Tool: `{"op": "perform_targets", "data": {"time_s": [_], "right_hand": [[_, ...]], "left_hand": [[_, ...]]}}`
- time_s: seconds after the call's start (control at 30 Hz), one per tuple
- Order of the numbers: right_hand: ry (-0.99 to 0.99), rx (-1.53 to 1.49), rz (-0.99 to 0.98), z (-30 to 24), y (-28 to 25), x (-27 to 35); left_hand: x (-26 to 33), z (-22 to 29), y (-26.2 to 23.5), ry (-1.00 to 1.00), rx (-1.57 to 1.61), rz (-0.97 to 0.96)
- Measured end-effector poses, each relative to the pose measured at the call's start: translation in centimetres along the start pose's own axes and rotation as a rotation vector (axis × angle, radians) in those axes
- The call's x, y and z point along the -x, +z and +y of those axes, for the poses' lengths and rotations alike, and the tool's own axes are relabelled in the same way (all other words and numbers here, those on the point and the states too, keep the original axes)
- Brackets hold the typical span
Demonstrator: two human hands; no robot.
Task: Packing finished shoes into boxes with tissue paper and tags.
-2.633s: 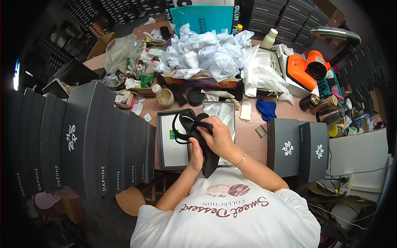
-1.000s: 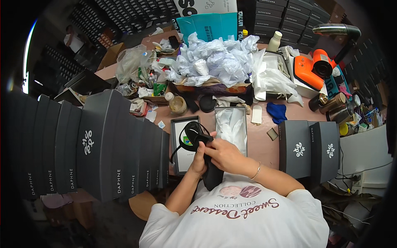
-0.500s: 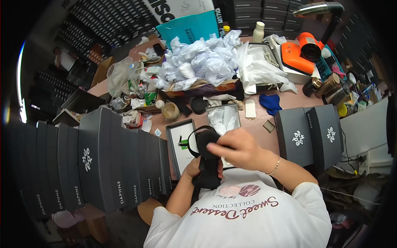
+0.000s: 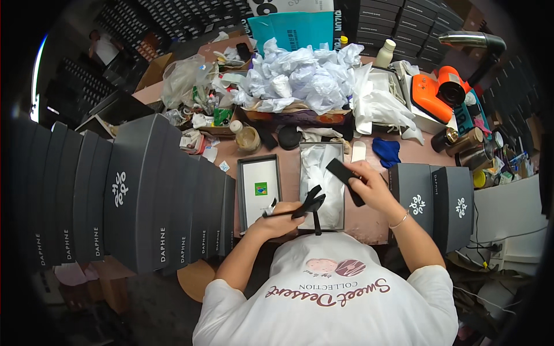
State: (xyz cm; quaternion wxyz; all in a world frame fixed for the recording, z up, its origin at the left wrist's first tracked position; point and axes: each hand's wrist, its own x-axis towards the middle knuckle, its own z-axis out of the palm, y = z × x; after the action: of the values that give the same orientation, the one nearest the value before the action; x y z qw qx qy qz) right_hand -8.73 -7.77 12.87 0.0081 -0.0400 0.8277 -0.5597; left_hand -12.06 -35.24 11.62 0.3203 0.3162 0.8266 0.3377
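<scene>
A row of grey boxes (image 4: 138, 196) stands to the left of the left grip (image 4: 279, 220) and closes that side. Between the boxes and the paper-filled box (image 4: 300, 173), a shallow lid (image 4: 257, 212) lies partly under the left grip, with a small green card (image 4: 261, 189) inside. To the right of the paper-filled box, below the right grip (image 4: 372, 187), there is a bare strip of table, and then two grey boxes (image 4: 410, 199) limit the room beside the right forearm.

The left grip has its fingers folded around a black strappy sandal (image 4: 314, 202); its straps point to the right, above the near part of the white paper (image 4: 317, 164). The right grip pinches a long black piece (image 4: 340, 171) between thumb and fingers; it slants to the left, above the right rim of the same box. What kind of thing it is, I cannot tell.

The table (image 4: 366, 226) is pinkish. Ahead of the left grip stands a jar (image 4: 248, 138); farther, between the two grips, rises a heap of crumpled paper (image 4: 300, 81). A blue cloth (image 4: 385, 153) lies ahead of the right grip, and farther right is an orange machine (image 4: 424, 95).
</scene>
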Motion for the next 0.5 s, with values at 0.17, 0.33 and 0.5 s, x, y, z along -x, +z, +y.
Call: {"op": "perform_targets", "data": {"time_s": [0.17,0.33,0.5], "right_hand": [[0.161,-0.316,-0.126,1.6,4.5,2.8],[0.531,-0.979,0.069,2.2,5.4,4.9],[0.570,-1.063,0.089,3.4,5.8,6.0]], "left_hand": [[-2.8,1.2,3.1,-0.033,-0.356,0.079],[-3.9,0.2,5.1,0.118,-0.449,0.133],[-4.4,0.0,4.7,0.298,-0.524,0.246]]}}
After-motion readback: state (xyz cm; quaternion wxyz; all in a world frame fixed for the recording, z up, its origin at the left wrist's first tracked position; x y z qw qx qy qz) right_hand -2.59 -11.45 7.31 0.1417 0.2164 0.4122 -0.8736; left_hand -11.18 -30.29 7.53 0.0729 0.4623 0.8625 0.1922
